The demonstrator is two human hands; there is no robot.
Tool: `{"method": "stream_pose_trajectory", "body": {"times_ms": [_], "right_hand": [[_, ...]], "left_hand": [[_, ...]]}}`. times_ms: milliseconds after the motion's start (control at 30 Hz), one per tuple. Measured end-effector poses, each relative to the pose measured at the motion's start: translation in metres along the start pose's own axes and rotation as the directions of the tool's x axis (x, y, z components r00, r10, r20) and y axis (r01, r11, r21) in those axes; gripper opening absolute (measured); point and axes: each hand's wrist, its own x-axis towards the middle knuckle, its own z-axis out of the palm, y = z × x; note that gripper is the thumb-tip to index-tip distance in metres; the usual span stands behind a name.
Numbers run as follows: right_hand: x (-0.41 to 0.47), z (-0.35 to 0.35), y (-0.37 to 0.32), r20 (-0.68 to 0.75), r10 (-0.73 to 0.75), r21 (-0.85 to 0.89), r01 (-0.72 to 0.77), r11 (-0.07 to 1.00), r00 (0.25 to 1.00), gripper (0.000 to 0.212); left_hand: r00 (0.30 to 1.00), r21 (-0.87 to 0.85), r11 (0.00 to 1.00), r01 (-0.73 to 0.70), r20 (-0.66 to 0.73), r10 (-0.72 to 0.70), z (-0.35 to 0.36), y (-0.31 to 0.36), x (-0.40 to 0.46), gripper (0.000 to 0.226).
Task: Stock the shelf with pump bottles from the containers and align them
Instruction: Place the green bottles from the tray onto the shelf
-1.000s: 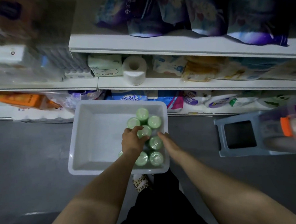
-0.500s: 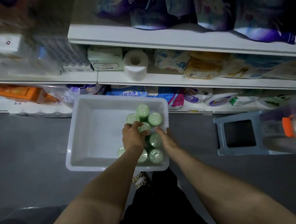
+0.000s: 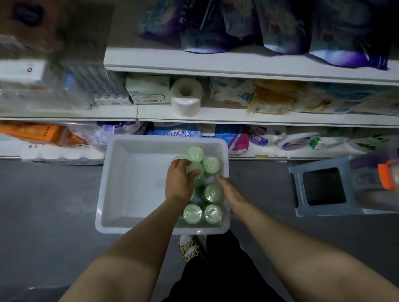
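A white plastic bin point(image 3: 130, 185) stands on the grey floor in front of the shelves. Several green pump bottles point(image 3: 213, 214) stand packed along its right side, seen from above. My left hand point(image 3: 180, 182) is inside the bin, fingers curled round the top of one green bottle point(image 3: 196, 172) in the middle of the cluster. My right hand point(image 3: 233, 193) reaches along the bin's right wall with straight fingers beside the bottles; it holds nothing.
White shelves point(image 3: 215, 117) behind the bin carry tissue packs, a paper roll point(image 3: 186, 96) and bagged goods. A grey-blue stool point(image 3: 322, 190) stands on the floor to the right, with a clear container point(image 3: 386, 174) at the right edge. My foot point(image 3: 189, 247) is below the bin.
My left hand has slid a little further forward over the bottle cluster and closed on one bottle top. My right hand stays at the bin's right wall.
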Motion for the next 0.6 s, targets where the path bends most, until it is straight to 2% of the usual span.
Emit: {"method": "stream_pose_trajectory", "body": {"times_ms": [133, 300, 400, 500, 600], "right_hand": [[-0.012, -0.001, -0.021, 0.037, -0.078, -0.010, 0.078, 0.997, 0.996, 0.100], [-0.034, -0.006, -0.051, 0.056, -0.165, 0.039, 0.162, 0.986, 0.985, 0.057], [-0.046, -0.007, -0.069, 0.072, -0.192, 0.092, 0.185, 0.978, 0.979, 0.039], [-0.065, -0.006, -0.092, 0.085, -0.268, 0.099, 0.259, 0.961, 0.960, 0.042], [-0.091, -0.008, -0.114, 0.085, -0.354, 0.169, 0.337, 0.926, 0.931, 0.035]], "left_hand": [[1.000, -0.030, 0.999, -0.011, 0.007, 0.011, -0.019, 0.015, 0.006, 0.029], [0.999, -0.021, 0.999, -0.044, 0.018, 0.045, -0.047, 0.035, 0.008, 0.031], [0.998, -0.022, 0.998, -0.062, 0.015, 0.063, -0.065, 0.055, 0.013, 0.035], [0.994, -0.038, 0.994, -0.107, -0.017, 0.106, -0.085, 0.087, 0.016, 0.033], [0.979, -0.037, 0.981, -0.192, -0.080, 0.188, -0.108, 0.124, 0.017, 0.033]]}}
